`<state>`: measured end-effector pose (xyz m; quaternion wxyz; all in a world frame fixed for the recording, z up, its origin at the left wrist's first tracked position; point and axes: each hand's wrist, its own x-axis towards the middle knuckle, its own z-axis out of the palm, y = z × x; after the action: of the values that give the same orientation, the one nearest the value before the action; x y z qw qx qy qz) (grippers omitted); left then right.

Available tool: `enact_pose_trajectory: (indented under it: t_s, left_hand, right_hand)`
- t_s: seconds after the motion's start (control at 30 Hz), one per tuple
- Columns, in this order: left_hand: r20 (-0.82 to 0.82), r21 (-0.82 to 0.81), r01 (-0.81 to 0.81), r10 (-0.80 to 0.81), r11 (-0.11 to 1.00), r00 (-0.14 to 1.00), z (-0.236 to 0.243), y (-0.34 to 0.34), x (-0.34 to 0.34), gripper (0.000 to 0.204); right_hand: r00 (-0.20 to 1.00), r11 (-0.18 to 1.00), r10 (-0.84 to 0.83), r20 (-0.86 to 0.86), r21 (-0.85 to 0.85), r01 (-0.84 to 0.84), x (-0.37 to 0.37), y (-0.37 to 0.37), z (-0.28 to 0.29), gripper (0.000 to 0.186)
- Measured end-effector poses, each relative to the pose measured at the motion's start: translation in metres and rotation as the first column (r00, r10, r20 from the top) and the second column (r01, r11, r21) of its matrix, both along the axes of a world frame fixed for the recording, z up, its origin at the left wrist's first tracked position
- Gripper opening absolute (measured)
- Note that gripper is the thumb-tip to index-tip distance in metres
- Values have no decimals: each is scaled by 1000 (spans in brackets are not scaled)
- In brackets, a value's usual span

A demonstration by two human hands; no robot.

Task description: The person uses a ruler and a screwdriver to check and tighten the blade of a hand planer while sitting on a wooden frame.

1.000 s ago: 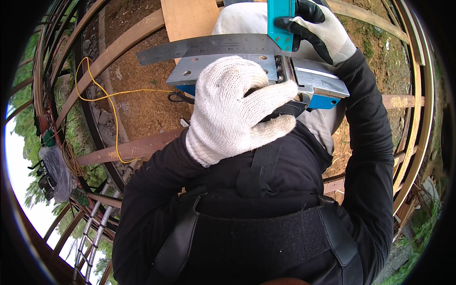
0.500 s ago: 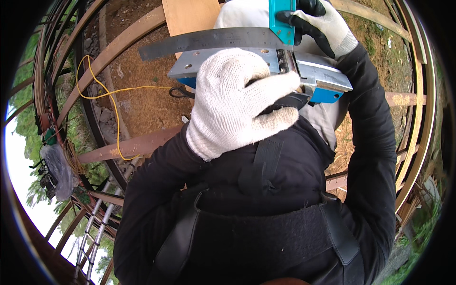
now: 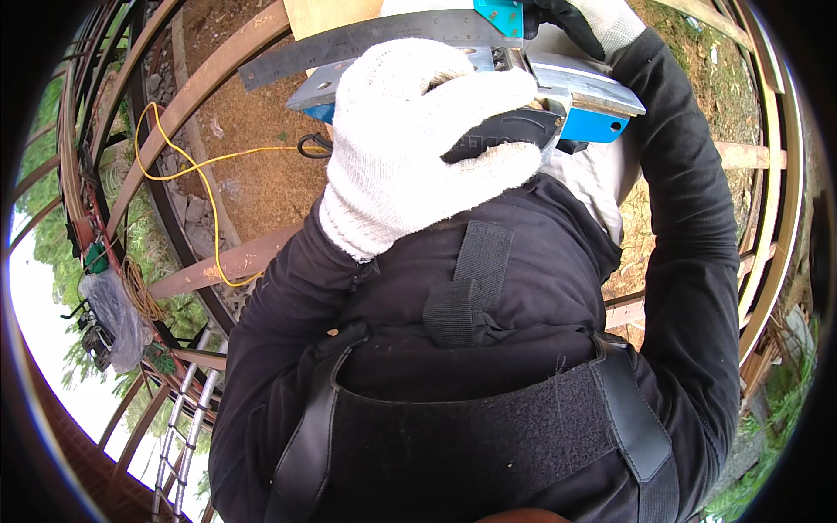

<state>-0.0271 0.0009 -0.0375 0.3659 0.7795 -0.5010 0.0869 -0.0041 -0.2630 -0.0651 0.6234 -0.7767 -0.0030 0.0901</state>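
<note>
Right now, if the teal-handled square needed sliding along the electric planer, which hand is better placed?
Probably the right hand: though partly out of frame, it appears to hold the square by its teal handle. The left hand seems occupied gripping the electric planer.

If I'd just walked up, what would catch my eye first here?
Probably the white-gloved left hand, upper centre, gripping a blue-and-silver power tool. Just above, a long metal ruler slants across, with the right hand at its teal end, partly cut off by the top edge. At left, a bright yellow cord loops.
</note>
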Motion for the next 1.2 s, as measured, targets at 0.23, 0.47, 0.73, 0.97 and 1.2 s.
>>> enact_pose_trajectory:
  t_s: [0.23, 0.47, 0.73, 0.97, 1.2]
  left_hand:
    - [5, 63, -29, 29, 998, 1000, 3, -2, -4, 53]
    - [-18, 56, -4, 5, 998, 1000, 3, -1, -3, 54]
    - [-7, 47, -3, 3, 999, 1000, 2, 1, -2, 53]
    - [-22, 43, 2, -1, 999, 1000, 2, 0, -2, 52]
    - [-25, 44, 20, -19, 999, 1000, 3, 0, 0, 52]
  right_hand:
    - [1000, 999, -1, -13, 48, 2, -4, -1, 1, 15]
    - [1000, 1000, 23, 0, 14, -23, -4, -2, 2, 19]
    - [999, 1000, 17, 32, -17, -17, -2, -1, 3, 19]
    - [999, 999, 29, 29, 14, -30, -4, -1, 3, 18]
    - [999, 999, 38, 33, 34, -39, -4, -1, 4, 18]
